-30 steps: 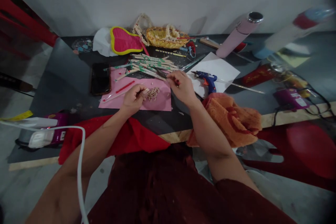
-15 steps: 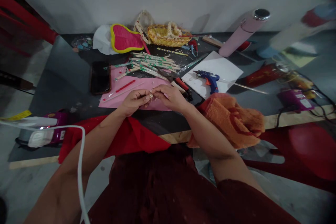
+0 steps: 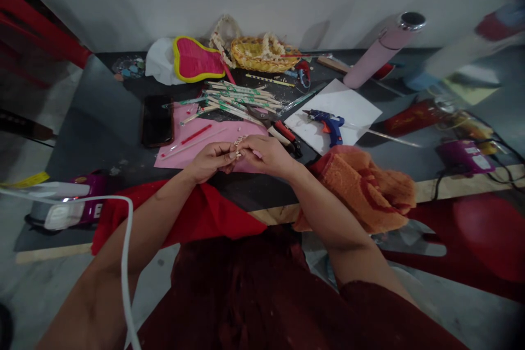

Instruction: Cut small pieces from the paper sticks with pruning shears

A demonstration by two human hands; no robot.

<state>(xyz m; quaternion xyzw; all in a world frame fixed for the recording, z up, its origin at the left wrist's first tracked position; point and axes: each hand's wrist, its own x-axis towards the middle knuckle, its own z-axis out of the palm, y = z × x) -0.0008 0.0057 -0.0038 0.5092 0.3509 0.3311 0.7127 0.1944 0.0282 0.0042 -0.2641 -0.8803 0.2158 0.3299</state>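
My left hand [image 3: 213, 161] and my right hand [image 3: 264, 154] meet over the front of a pink paper sheet [image 3: 197, 145]. Between their fingertips is a small cream piece [image 3: 240, 141], made of little chunks like the ring by the basket; its full shape is hidden by the fingers. Both hands are closed in a pinch on it. Just beyond lie many wooden chopsticks [image 3: 241, 95] in green-printed wrappers. Pliers with red-and-black handles [image 3: 285, 131] rest right of my right hand. A red stick [image 3: 196, 134] lies on the paper, left of the fingers.
A blue glue gun [image 3: 328, 123] lies on a white sheet [image 3: 356, 103]. Behind are a yellow wicker basket [image 3: 262, 63] and a pink flask [image 3: 381, 52]. A phone [image 3: 158, 120] lies left, an orange cloth [image 3: 365, 188] right. A white cable [image 3: 128, 251] hangs over my left arm.
The cream piece has turned between my fingertips and now shows more above them, while my fingers have shifted slightly. The objects on the table stay where they were.
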